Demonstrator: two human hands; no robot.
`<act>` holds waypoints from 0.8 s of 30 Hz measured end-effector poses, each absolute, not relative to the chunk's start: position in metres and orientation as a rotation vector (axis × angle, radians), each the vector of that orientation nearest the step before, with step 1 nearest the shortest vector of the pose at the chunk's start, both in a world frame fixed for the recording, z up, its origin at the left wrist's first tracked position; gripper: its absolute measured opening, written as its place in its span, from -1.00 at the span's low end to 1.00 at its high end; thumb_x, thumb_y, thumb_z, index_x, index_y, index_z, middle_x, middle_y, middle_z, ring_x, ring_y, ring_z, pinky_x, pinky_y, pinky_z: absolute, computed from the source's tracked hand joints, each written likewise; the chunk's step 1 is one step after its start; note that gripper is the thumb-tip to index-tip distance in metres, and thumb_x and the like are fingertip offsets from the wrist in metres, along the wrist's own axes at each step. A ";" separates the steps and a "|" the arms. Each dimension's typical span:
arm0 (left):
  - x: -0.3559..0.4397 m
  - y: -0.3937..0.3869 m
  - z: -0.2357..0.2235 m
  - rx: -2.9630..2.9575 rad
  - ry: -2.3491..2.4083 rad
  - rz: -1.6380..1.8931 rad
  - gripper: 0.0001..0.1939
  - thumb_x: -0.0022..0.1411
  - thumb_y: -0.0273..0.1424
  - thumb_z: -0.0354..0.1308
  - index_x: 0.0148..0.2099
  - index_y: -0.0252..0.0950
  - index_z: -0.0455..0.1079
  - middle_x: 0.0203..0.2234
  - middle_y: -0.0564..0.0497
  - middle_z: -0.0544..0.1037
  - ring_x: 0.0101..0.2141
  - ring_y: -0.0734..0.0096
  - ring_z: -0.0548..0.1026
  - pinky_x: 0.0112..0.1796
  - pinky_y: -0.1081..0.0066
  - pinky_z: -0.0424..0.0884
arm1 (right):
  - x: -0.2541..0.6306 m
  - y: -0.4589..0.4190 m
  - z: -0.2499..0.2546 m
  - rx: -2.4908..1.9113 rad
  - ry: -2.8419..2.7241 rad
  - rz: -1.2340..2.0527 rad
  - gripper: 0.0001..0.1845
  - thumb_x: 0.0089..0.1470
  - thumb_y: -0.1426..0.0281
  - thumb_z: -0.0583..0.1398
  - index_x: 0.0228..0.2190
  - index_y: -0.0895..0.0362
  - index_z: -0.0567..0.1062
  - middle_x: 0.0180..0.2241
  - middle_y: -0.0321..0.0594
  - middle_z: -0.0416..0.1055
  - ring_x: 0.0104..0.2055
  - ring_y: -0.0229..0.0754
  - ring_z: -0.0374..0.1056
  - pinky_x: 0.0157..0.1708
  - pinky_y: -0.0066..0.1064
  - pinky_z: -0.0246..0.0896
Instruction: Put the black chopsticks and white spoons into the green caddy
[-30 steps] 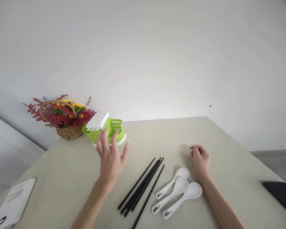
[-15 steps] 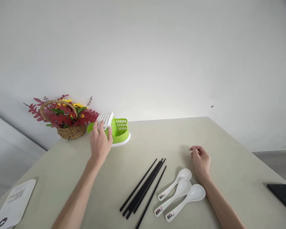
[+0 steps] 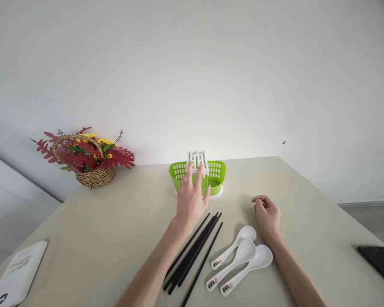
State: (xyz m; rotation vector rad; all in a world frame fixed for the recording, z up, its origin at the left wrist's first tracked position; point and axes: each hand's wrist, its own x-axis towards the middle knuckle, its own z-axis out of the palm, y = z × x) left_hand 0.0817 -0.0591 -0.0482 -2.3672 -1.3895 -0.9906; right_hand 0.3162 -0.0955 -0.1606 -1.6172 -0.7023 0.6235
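Note:
A green and white cutlery holder stands in the middle of the table near the wall, with basket sides and a raised slotted white part. My left hand reaches to its front, two fingertips over the white part, the thumb apart and the fingers spread. Part of the holder's front is hidden behind the hand. Loosely curled on the table, my right hand shows nothing in its fingers. Beside its wrist lie three white spoons. Several black chopsticks lie left of the spoons, partly covered by my left forearm.
A wicker basket of red and yellow flowers stands at the back left. A white board-like thing lies at the left front edge, and a black phone at the right edge. The wall rises behind the table.
The cutlery holder has moved right, from beside the flower basket to the middle, and turned to face me, my left hand travelling with it. My right hand has stayed nearly in place.

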 end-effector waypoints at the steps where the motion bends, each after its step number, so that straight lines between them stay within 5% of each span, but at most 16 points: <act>1: 0.089 -0.062 -0.048 -2.394 -1.380 -0.980 -0.32 0.41 -0.32 0.08 0.48 -0.17 -0.04 0.47 -0.23 -0.02 0.36 -0.10 0.19 0.20 -0.01 0.40 | 0.315 -0.095 -0.160 -1.620 -0.708 0.618 -0.82 -0.06 0.30 0.14 -0.41 0.08 0.51 -0.62 -0.37 0.28 -0.59 -0.25 0.11 -0.58 -0.42 -0.04; 11: 0.120 -0.079 -0.049 -2.440 -1.412 -0.904 -0.24 0.33 -0.49 0.08 0.50 -0.16 -0.07 0.47 -0.26 -0.02 0.19 -0.11 0.40 0.10 -0.05 0.46 | 0.312 -0.092 -0.166 -1.639 -0.774 0.596 -0.79 -0.06 0.28 0.13 -0.41 0.09 0.53 -0.61 -0.36 0.29 -0.59 -0.24 0.11 -0.58 -0.41 -0.03; 16: 0.120 -0.084 -0.045 -2.484 -1.356 -0.918 -0.18 0.31 -0.49 0.13 0.50 -0.10 -0.10 0.46 -0.26 -0.04 0.26 -0.15 0.33 0.11 -0.06 0.44 | 0.314 -0.091 -0.166 -1.649 -0.795 0.608 -0.78 -0.05 0.28 0.12 -0.41 0.08 0.53 -0.61 -0.36 0.31 -0.57 -0.22 0.14 -0.56 -0.41 -0.01; 20: 0.104 -0.083 -0.038 -2.392 -1.257 -1.094 -0.30 0.36 -0.38 0.15 0.45 -0.19 0.00 0.37 -0.33 0.09 0.34 -0.16 0.17 0.24 -0.15 0.26 | 0.314 -0.091 -0.165 -1.663 -0.823 0.601 -0.78 -0.06 0.28 0.12 -0.42 0.08 0.54 -0.61 -0.36 0.33 -0.56 -0.21 0.18 -0.54 -0.41 0.02; 24: 0.067 -0.071 -0.045 -2.229 -1.208 -1.422 -0.52 0.36 -0.41 0.14 0.28 -0.26 0.16 0.14 -0.31 0.31 0.22 0.00 0.30 0.20 -0.05 0.31 | 0.314 -0.092 -0.164 -1.676 -0.845 0.594 -0.77 -0.06 0.28 0.12 -0.42 0.08 0.54 -0.60 -0.35 0.35 -0.56 -0.20 0.19 -0.53 -0.40 0.03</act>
